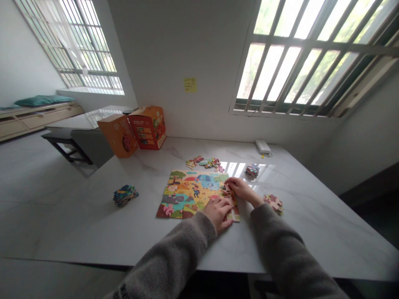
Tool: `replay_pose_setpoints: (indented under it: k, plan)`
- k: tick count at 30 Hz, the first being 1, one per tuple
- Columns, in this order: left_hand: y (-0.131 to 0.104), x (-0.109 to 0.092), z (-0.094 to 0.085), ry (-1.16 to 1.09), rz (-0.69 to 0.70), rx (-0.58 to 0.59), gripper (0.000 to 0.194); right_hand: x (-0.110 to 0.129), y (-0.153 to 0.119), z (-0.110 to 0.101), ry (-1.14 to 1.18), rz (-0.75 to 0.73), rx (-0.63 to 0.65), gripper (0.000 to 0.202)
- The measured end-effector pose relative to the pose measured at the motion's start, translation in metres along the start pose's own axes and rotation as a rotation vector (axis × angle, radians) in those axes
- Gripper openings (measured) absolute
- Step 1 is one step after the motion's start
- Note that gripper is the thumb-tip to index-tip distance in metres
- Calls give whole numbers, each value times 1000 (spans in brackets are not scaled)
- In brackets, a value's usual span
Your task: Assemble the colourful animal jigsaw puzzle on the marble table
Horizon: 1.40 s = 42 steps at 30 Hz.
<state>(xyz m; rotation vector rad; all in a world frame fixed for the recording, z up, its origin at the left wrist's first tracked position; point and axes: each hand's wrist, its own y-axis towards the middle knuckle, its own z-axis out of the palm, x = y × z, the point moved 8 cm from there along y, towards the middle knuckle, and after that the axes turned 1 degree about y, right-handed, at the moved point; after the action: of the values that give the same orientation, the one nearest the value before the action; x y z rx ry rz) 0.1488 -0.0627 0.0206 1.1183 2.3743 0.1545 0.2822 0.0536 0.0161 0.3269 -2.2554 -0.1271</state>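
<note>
A colourful jigsaw puzzle (193, 193), largely joined, lies on the white marbled table (140, 236). My left hand (219, 211) rests palm down on its lower right part, fingers apart, holding nothing. At the puzzle's right edge my right hand (240, 187) pinches a puzzle piece (228, 189) between thumb and fingers. Loose pieces (205, 162) are spread just behind the puzzle. To the right of my right forearm sits a small pile of pinkish pieces (273, 202).
A dark blue-green stack of pieces (124, 194) stands left, another stack (252, 170) at the back right. Orange box (118, 135) and red box (149, 128) stand back left. A white device with a cable (263, 146) lies near the wall.
</note>
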Motion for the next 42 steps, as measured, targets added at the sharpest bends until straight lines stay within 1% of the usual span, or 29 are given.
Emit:
replay_pose_setpoints:
  k: [4, 9, 12, 14, 17, 20, 23, 27, 32, 36, 42]
  plan:
    - [0, 1, 0, -13, -3, -6, 39, 3, -1, 4, -48, -60, 27, 24]
    - [0, 1, -1, -23, -15, -11, 38, 6, -8, 5, -137, -133, -24, 27]
    - [0, 0, -2, -17, -19, -12, 37, 7, -16, 1, -129, -144, -48, 24]
    - [1, 0, -2, -16, -20, -9, 38, 6, -24, -4, -109, -125, -52, 27]
    - [1, 0, -3, -8, -18, -5, 40, 4, -36, -11, -105, -106, -23, 30]
    - [1, 0, -2, -1, -11, -1, 41, 5, -47, -14, -133, -132, 10, 27]
    - [0, 0, -2, 5, -15, -7, 41, 8, -53, -14, -148, -176, 10, 22]
    - [0, -2, -3, 2, -12, -8, 40, 12, -53, -9, -142, -208, 9, 18]
    - [0, -3, -4, 15, -16, -20, 44, 12, -50, -9, -140, -210, 3, 20]
    - [-1, -3, -2, 22, -3, -15, 39, 12, -49, -12, -134, -210, 9, 19]
    - [-1, -3, -3, 29, -11, -13, 38, 8, -47, -13, -133, -190, 58, 32]
